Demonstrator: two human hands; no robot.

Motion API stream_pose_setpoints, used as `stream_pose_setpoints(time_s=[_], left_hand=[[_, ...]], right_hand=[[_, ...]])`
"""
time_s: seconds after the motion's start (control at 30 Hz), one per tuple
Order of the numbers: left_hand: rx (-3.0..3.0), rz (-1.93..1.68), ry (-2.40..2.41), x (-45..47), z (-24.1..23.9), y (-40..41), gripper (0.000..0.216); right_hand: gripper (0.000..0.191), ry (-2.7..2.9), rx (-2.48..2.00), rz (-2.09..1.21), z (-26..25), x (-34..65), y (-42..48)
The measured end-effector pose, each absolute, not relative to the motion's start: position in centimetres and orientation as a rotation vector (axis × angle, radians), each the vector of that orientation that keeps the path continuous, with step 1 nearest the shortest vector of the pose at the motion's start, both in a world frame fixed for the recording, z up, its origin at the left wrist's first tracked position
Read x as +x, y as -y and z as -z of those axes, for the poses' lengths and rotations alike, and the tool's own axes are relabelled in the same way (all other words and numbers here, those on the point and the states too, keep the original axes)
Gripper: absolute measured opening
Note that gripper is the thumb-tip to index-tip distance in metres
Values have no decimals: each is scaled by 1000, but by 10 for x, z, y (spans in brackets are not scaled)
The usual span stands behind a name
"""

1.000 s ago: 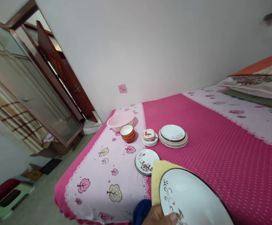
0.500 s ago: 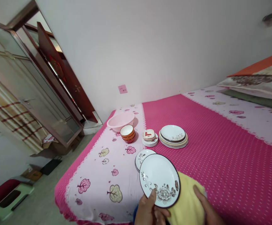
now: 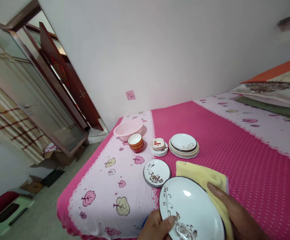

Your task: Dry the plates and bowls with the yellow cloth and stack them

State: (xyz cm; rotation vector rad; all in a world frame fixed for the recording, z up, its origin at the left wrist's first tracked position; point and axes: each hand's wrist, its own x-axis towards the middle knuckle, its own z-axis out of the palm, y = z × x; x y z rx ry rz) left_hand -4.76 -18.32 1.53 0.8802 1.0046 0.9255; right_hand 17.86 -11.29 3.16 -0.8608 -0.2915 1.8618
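Observation:
My left hand (image 3: 157, 226) grips the lower left rim of a white plate (image 3: 188, 203) with a dark edge and a brown flower print, thumb on its face. At the plate's right, my right hand (image 3: 225, 200) is closed on a yellow cloth (image 3: 202, 171), which hangs behind the plate and touches its right edge. Just beyond the held plate lies a small stack of matching plates (image 3: 157, 171) on the bed. The undersides of the held plate and the fingers behind it are hidden.
Further back stand a larger plate stack (image 3: 184, 142), small square dishes (image 3: 158, 143) on white saucers (image 3: 160, 152), stacked orange bowls (image 3: 135, 141) and a pink basin (image 3: 128, 129). They rest on a pink bedspread (image 3: 225, 133). Pillows (image 3: 275, 86) lie at right; a stool (image 3: 7, 211) stands lower left.
The held plate has moved right and nearer to me, uncovering the small plate stack. The yellow cloth has risen behind the plate and now lies against its right edge.

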Motion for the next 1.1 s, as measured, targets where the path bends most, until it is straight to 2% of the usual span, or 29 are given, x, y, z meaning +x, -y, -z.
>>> stream_pose_setpoints(time_s=[0.13,0.27,0.4,0.53,0.73,0.9,1.1], left_hand=[[778,-1007,-1000,-44,-14,184,62],[634,-1120,-985,-40,0,181,64],[641,-1096,-1093,-43,3,173,68],[596,-1110,-1181,-47,-5,165,80],[588,-1133,-1193,-50,-4,147,79],[635,-1233,-1220,-55,-11,125,81],[670,-1256,-1308,-68,-10,101,79]], right_hand=[[71,207,-773,-2071,-45,164,117],[74,213,-719,-2111,-24,143,121],[81,159,-740,-2040,-4,127,125],[87,80,-752,-2034,-7,122,121],[71,71,-671,-1990,-41,106,69],[71,82,-594,-1861,-62,92,21],[78,-13,-669,-1799,-23,117,1]])
